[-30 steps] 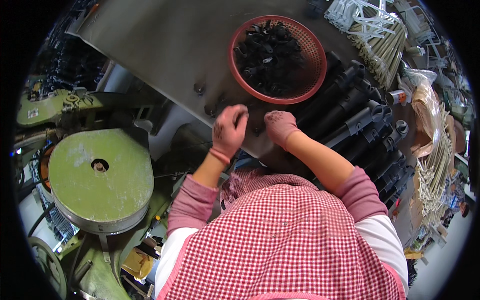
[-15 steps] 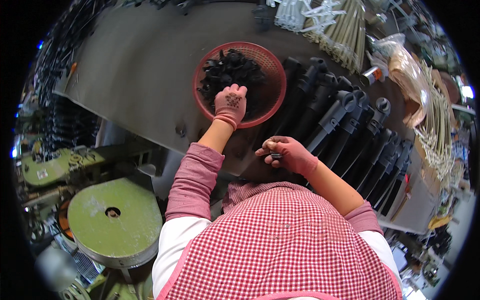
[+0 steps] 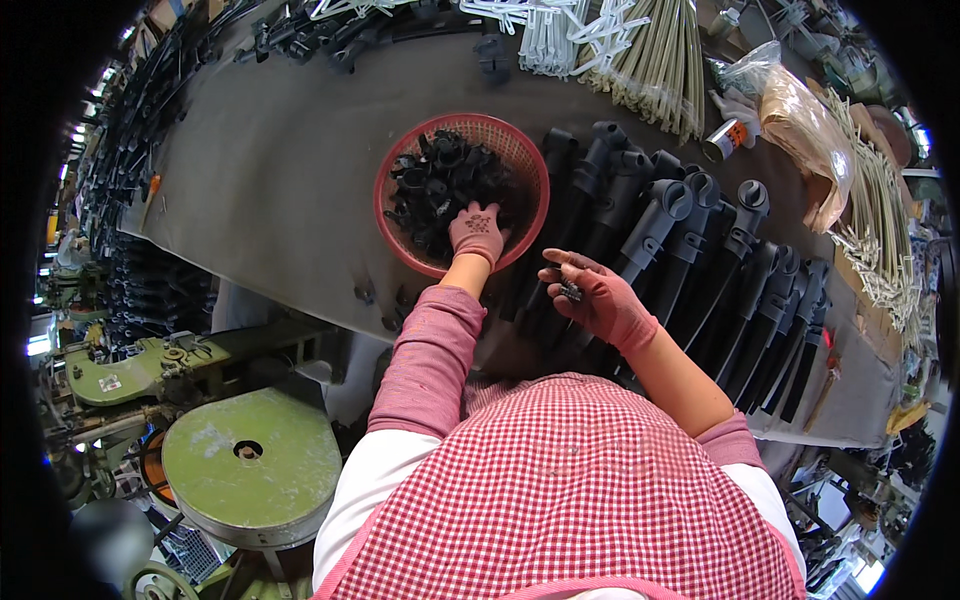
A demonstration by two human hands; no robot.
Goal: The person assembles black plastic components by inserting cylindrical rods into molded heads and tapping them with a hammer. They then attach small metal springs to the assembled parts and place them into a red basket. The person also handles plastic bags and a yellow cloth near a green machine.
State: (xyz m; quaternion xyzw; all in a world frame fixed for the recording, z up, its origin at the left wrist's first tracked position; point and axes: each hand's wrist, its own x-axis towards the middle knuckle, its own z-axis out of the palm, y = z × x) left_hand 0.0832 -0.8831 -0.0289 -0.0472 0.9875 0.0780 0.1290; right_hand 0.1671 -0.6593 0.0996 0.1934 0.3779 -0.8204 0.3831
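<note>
Picking through the basket looks like the step in hand. Right hand (image 3: 605,305), pink-gloved, has curled fingers around a small black part (image 3: 570,289). Left hand (image 3: 478,235) dips into curvy black clips (image 3: 440,165) in the red mesh basket (image 3: 520,155); fingertips hidden, can't tell its grip. Next calls for untangling, I reckon. Matte tubes (image 3: 655,225) alongside, smooth grey bench (image 3: 280,150) beyond.

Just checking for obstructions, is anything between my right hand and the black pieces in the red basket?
Yes: the near right rim of the red basket stands between your right hand and the black pieces. Your left hand, inside the basket, also partly blocks the way.
</note>
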